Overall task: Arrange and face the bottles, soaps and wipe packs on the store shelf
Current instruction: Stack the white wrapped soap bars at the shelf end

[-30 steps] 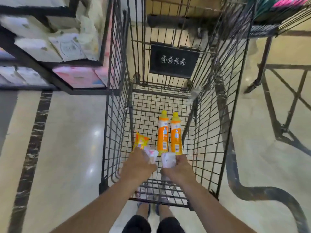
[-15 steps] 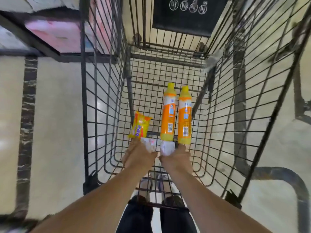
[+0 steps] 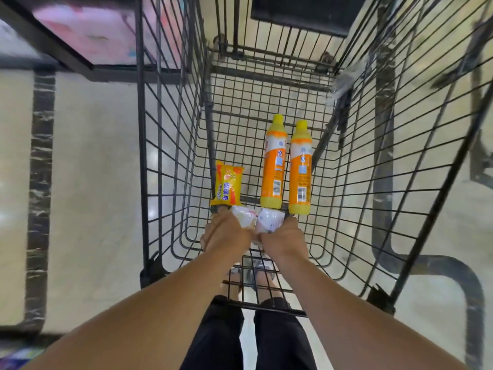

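Both of my arms reach down into a black wire shopping cart (image 3: pixel 165 161). My left hand (image 3: pixel 226 233) grips a white and pink wipe pack (image 3: pixel 243 216) at the cart's bottom. Beside it, my right hand (image 3: pixel 284 239) grips a second white wipe pack (image 3: pixel 269 218). Two orange bottles with yellow caps lie flat just beyond my hands: the left bottle (image 3: pixel 273 166) and the right bottle (image 3: pixel 300 169), side by side. A yellow soap packet (image 3: pixel 228 186) lies to their left.
A black shelf frame (image 3: pixel 69 60) holding a pink pack (image 3: pixel 101 30) stands at the upper left. A black sign panel (image 3: pixel 304 12) hangs on the cart's far end. Another metal rack (image 3: pixel 480 161) stands on the right, on a glossy cream floor.
The view has tilted further down into the cart, so the bottles and soap look closer. Both hands stay on the two wipe packs in the same spot.
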`<act>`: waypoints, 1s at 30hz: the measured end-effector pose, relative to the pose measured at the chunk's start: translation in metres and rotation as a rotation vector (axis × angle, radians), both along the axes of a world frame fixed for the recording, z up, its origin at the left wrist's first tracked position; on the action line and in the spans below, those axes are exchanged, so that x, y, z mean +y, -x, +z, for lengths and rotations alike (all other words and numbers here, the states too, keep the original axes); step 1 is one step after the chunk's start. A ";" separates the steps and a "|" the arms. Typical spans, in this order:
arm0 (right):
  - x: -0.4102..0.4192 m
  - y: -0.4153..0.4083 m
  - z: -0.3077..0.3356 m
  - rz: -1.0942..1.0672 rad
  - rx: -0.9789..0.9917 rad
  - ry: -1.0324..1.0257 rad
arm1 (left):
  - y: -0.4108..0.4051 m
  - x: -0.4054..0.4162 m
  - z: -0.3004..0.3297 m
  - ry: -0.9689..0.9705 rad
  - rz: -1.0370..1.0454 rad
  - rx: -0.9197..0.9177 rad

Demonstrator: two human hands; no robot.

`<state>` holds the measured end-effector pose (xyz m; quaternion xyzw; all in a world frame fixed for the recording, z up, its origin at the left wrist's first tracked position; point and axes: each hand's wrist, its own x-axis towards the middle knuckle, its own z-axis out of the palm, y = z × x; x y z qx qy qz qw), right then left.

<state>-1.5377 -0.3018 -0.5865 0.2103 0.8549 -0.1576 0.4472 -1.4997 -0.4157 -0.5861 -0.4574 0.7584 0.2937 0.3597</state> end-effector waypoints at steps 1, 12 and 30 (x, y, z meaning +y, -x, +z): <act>0.001 0.003 0.004 -0.001 0.001 0.012 | 0.000 -0.002 0.003 -0.002 0.000 0.007; -0.012 0.008 0.141 0.164 0.434 0.603 | 0.022 -0.044 0.169 -0.244 -0.013 0.658; -0.015 -0.067 0.410 0.720 0.257 1.266 | -0.221 -0.002 0.444 0.240 0.589 1.065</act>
